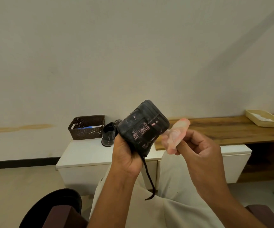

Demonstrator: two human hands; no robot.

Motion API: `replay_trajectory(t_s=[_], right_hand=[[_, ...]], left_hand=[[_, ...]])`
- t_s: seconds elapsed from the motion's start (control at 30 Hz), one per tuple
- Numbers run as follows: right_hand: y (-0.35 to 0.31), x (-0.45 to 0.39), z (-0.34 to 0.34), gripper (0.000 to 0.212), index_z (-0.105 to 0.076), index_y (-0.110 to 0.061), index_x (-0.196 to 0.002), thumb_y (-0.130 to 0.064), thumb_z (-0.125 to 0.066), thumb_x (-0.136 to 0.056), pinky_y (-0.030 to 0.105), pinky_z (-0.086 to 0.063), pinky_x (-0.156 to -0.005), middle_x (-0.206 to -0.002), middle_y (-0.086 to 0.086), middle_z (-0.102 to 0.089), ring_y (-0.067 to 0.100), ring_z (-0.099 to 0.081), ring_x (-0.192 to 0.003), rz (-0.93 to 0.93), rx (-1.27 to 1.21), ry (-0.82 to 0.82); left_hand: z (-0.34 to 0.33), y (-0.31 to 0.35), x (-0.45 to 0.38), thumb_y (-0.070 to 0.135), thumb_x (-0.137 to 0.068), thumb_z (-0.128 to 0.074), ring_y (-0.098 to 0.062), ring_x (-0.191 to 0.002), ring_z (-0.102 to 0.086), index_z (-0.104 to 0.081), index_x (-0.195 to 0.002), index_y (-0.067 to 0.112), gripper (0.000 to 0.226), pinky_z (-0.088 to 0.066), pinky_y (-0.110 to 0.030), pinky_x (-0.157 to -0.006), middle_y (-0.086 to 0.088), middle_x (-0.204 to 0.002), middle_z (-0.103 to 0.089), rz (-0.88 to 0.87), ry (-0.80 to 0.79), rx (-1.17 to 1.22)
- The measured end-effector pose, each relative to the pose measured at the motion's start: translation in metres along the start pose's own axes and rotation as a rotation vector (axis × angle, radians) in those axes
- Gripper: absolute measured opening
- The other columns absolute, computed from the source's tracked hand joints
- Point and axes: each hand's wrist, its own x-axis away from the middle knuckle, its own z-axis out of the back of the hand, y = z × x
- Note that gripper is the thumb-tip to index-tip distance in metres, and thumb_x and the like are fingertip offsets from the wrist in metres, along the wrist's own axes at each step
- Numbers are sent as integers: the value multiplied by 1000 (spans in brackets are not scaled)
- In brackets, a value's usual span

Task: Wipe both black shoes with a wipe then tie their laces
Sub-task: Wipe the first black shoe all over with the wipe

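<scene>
Gripping a black shoe (142,127) from beneath, the left hand (127,155) is curling its fingers round the upper, so the worn sole is facing the camera with pale pink scuffs showing across it. One black lace (149,178) is hanging down from the shoe, past the wrist, its tip dangling over the person's light trousers (170,195). Just to the right of the held shoe, the right hand (198,148) is pinching a crumpled pinkish wipe (175,135) between thumb and fingers; the wipe is sitting close to the sole's edge, and whether it is touching cannot be told because it is blurred. Behind the held shoe and slightly left of it, the second black shoe (109,135) is standing on a white cabinet (83,152), its lace trailing on the top. Left of that shoe, a dark brown perforated basket (86,127) is resting on the same cabinet, holding something blue and white. Right of the held shoe, a wooden counter (231,129) is running along the wall, carrying a cream tray (262,118) at its far end.
</scene>
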Motion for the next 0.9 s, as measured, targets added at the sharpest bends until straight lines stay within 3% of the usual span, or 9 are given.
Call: replay_trajectory(t_s=[0.13, 0.23, 0.33, 0.4, 0.5, 0.67, 0.73, 0.83, 0.9], right_hand=[[-7, -2, 2, 16, -76, -25, -102, -14, -75, -90, 18, -59, -69, -87, -8, -79, 11, -75, -81, 128, 62, 70], [-12, -4, 1, 17, -74, -18, -105, -9, -77, -90, 19, -59, -70, -89, -9, -76, 13, -74, -80, 420, 254, 93], [-9, -11, -7, 14, -77, -5, -102, -1, -78, -89, 19, -55, -73, -96, 2, -73, 13, -68, -82, 683, 512, 96], [-8, -20, -13, 13, -78, -3, -104, -3, -77, -91, 18, -54, -75, -97, 7, -72, 13, -66, -82, 770, 590, 123], [-15, -30, -24, 14, -78, -1, -105, -8, -70, -96, 12, -51, -80, -98, 10, -71, 12, -63, -85, 851, 619, 116], [-37, -49, -36, 12, -78, -9, -99, -8, -66, -96, 22, -51, -69, -94, 6, -66, 16, -61, -76, 785, 774, -2], [-53, -57, -40, 32, -79, -13, -95, -26, -50, -98, 27, -51, -66, -90, 5, -64, 19, -60, -71, 702, 852, -116], [-77, -69, -46, 65, -80, -18, -99, -55, -28, -85, 33, -50, -75, -96, 5, -66, 22, -63, -82, 515, 947, -343], [-79, -77, -45, 50, -78, -19, -104, -47, -39, -92, 35, -53, -81, -101, 3, -67, 21, -64, -87, 539, 991, -366]], left_hand=[[0, -3, -3, 34, -69, -70, -30, -99, -67, -70, -104, 17, 39, -44, -52, -102, -10, -104, -73, 8, 0, -27], [-5, -5, -1, 37, -63, -79, -27, -103, -66, -67, -116, 17, 58, -50, -46, -96, -10, -116, -69, -36, -19, -113], [-9, -6, 2, 30, -78, -66, -23, -95, -69, -74, -104, 18, 30, -60, -35, -75, -10, -108, -71, -103, -38, -169], [-9, -5, 4, 24, -87, -57, -26, -102, -68, -76, -103, 17, 26, -59, -36, -82, -14, -113, -71, -122, -44, -191], [-6, 0, 1, 20, -100, -46, -31, -114, -63, -62, -129, 10, 34, -57, -40, -89, -20, -129, -63, -128, -74, -183], [3, -3, -6, 25, -104, -42, -34, -120, -61, -50, -141, 11, 40, -56, -45, -87, -17, -136, -59, -119, 43, -296], [3, -8, -6, 25, -95, -53, -36, -117, -62, -54, -136, 12, 42, -53, -52, -96, -17, -131, -63, -125, 147, -400], [1, -13, -5, 28, -83, -65, -33, -114, -63, -57, -125, 15, 44, -49, -53, -102, -15, -129, -63, -166, 220, -506], [0, -11, -4, 17, -85, -68, -34, -114, -64, -59, -124, 13, 40, -48, -56, -102, -14, -125, -66, -233, 173, -461]])
